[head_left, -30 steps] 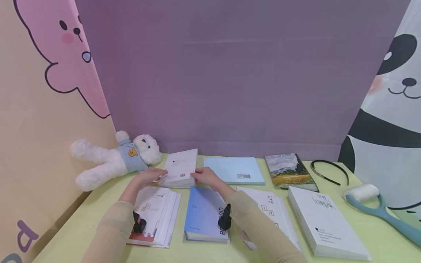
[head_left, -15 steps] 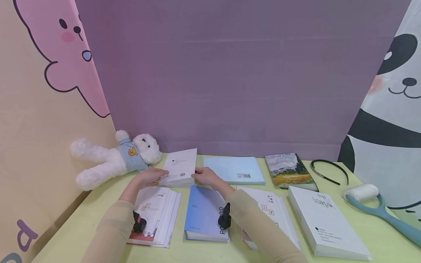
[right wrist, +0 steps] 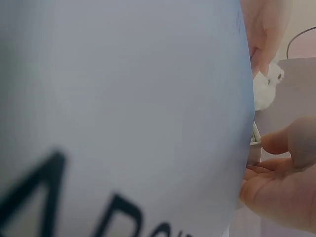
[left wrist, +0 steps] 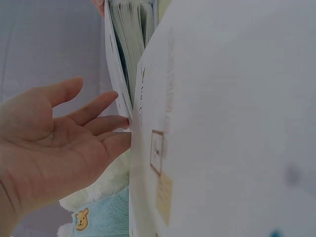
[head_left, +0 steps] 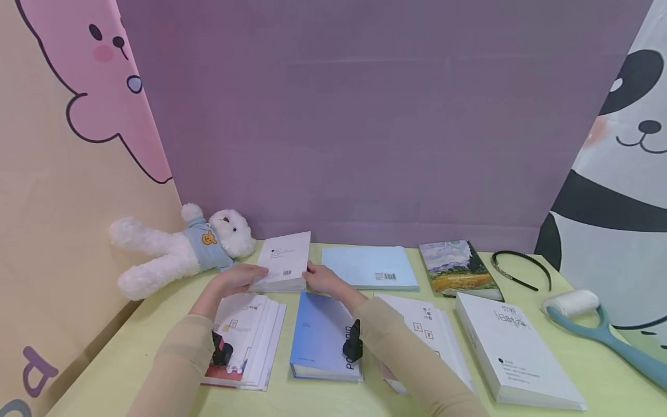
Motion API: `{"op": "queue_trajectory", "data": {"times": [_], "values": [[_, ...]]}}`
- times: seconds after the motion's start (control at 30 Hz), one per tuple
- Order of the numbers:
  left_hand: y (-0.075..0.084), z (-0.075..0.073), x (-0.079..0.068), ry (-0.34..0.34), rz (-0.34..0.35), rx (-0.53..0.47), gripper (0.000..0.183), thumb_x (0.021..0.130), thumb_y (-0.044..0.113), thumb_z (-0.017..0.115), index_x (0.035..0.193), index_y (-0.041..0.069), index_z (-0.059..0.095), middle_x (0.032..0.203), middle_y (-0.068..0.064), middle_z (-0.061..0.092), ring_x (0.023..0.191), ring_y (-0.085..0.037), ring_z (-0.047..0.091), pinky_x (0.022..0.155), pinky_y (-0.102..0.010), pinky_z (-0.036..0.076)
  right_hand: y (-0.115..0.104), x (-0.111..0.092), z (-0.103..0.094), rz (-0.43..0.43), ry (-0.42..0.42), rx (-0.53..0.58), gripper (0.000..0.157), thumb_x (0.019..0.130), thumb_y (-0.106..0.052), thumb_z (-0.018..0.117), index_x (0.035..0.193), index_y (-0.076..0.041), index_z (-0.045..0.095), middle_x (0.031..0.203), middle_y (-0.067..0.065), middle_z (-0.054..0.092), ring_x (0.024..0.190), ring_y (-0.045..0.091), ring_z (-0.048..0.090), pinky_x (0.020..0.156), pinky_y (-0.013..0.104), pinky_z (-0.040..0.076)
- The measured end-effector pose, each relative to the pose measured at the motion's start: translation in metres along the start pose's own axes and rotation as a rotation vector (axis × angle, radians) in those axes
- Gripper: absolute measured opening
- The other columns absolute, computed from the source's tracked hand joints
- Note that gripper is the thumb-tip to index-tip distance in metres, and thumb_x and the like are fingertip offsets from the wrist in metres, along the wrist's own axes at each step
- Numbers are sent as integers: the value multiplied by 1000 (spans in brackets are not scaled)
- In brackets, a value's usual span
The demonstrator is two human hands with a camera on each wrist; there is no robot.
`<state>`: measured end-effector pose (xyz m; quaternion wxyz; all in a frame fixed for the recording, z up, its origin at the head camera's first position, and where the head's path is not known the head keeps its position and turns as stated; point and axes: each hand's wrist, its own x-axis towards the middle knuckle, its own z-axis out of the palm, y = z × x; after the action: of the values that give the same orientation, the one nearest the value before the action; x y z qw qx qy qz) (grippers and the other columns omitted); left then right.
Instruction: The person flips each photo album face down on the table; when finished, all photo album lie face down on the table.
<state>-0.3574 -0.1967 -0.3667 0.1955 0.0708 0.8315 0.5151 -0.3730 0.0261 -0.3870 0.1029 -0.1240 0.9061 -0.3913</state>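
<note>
A white book (head_left: 284, 258) with a barcode lies at the back left of the table. Beside its left edge is my left hand (head_left: 237, 279), fingertips touching the book; in the left wrist view that hand's fingers (left wrist: 101, 124) are loosely extended and the thumb stands apart. My right hand (head_left: 327, 279) pinches the book's right edge near its front corner. In the right wrist view, a blue cover hides much of the scene, while the right thumb (right wrist: 276, 141) meets the page edge. Just in front lies a blue book (head_left: 320, 339).
A white plush bear (head_left: 172, 255) lies left. Around are a pale blue book (head_left: 365, 263), a painting-covered book (head_left: 458, 269), a headband (head_left: 513, 281), and a lint roller (head_left: 573, 304). Three white books, left (head_left: 237, 324), middle (head_left: 411, 315) and right (head_left: 513, 347), line the front.
The head view has tilted slightly, so the scene sits a little higher. Both hands stay at the white book, which has hardly moved.
</note>
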Motion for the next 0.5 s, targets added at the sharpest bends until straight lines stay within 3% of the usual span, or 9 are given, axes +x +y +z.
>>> {"op": "queue_trajectory", "data": {"times": [0.27,0.5], "values": [[0,0,1,-5,4,9,57,101,25,39,141,-13,27,147,-28,27,140,-38,20,115,-50,18,0,-1,-2,-25,-23,5,52,101,-27,38,149,-9,24,153,9,29,142,28,24,114,47,25],[3,1,-1,27,10,65,56,102,27,35,142,-11,26,148,-28,25,139,-41,20,114,-52,20,0,-4,-8,-87,-51,44,47,99,-26,45,144,-13,39,141,10,48,132,27,41,108,47,35]]}}
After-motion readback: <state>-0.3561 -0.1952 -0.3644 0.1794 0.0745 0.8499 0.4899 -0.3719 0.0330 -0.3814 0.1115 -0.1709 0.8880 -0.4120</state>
